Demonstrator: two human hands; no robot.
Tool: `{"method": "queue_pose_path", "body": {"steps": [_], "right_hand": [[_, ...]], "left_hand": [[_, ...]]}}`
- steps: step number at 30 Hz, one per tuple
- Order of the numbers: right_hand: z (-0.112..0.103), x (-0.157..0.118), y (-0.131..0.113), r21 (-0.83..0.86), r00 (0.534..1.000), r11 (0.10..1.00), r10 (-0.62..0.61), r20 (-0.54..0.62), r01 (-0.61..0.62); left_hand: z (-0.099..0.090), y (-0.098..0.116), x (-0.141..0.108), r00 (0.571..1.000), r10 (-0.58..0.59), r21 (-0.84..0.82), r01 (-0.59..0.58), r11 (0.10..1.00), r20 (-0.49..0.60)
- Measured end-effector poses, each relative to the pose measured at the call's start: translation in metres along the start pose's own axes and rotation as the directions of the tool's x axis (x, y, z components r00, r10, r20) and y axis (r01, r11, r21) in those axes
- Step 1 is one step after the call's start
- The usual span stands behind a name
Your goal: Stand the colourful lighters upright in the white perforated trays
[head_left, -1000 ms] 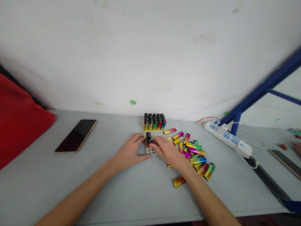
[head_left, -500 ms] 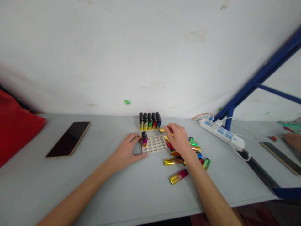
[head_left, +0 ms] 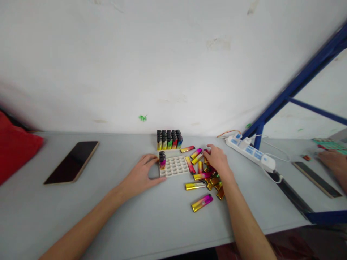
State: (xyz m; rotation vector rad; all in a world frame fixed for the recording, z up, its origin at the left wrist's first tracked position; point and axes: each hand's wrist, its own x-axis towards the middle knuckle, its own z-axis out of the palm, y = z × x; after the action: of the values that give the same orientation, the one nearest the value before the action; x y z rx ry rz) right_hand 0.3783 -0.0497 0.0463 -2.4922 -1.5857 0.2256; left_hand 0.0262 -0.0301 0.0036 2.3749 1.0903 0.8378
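1. Found the nearest lighter [head_left: 202, 203] flat on the table [head_left: 151, 224], shiny, long axis slanting far-right, magenta end farther, gold end nearer.
2. Spread left hand [head_left: 142, 175] open at the white tray's [head_left: 176, 166] left end.
3. Bent right hand [head_left: 218, 160] over piled lighters [head_left: 214, 179]; couldn't tell if gripping.
4. Saw black-topped upright lighters [head_left: 169, 140] beyond.

The right hand [head_left: 217, 159] hides part of the heap of shiny multicoloured lighters [head_left: 211, 178], and its fingertips may be on one; the contact is too small to tell. The picture's left edge cuts off the bright red cloth-like item [head_left: 16, 148]; the right edge crops another person's hand [head_left: 332, 160].
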Motion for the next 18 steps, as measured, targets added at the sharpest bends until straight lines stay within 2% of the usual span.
{"method": "queue_pose_path", "body": {"steps": [5,8,10,12,14,15,16,18], "right_hand": [[0.013,0.014,0.009,0.101,0.997,0.993,-0.057,-0.052,0.062],[0.015,0.018,0.009,0.277,0.981,0.947,-0.121,-0.153,0.16],[0.014,0.018,0.005,0.487,0.957,0.84,-0.118,-0.266,0.239],[0.012,0.013,-0.004,0.703,0.942,0.641,-0.097,-0.322,0.307],[0.009,0.004,-0.017,0.858,0.956,0.421,-0.122,-0.268,0.294],[0.008,-0.001,-0.025,0.906,0.965,0.338,-0.153,-0.214,0.255],[0.008,-0.007,-0.032,0.936,0.97,0.283,-0.185,-0.16,0.208],[0.007,-0.018,-0.048,0.957,0.967,0.251,-0.239,-0.088,0.149]], "left_hand": [[0.0,-0.001,0.0,1.0,0.02,-0.013,-0.02,1.0,-0.001],[-0.001,-0.001,0.0,1.0,0.024,-0.007,-0.024,1.0,0.002],[-0.001,0.0,0.0,1.0,0.023,-0.003,-0.023,1.0,0.004],[-0.001,0.002,0.0,1.0,0.017,-0.002,-0.017,1.0,0.008],[-0.001,0.003,0.0,1.0,0.008,-0.005,-0.008,1.0,0.011],[-0.002,0.003,0.0,1.0,0.004,-0.006,-0.004,1.0,0.014],[-0.002,0.004,0.0,1.0,0.001,-0.008,-0.001,1.0,0.015],[-0.003,0.004,0.0,1.0,0.001,-0.011,0.0,1.0,0.021]]}}
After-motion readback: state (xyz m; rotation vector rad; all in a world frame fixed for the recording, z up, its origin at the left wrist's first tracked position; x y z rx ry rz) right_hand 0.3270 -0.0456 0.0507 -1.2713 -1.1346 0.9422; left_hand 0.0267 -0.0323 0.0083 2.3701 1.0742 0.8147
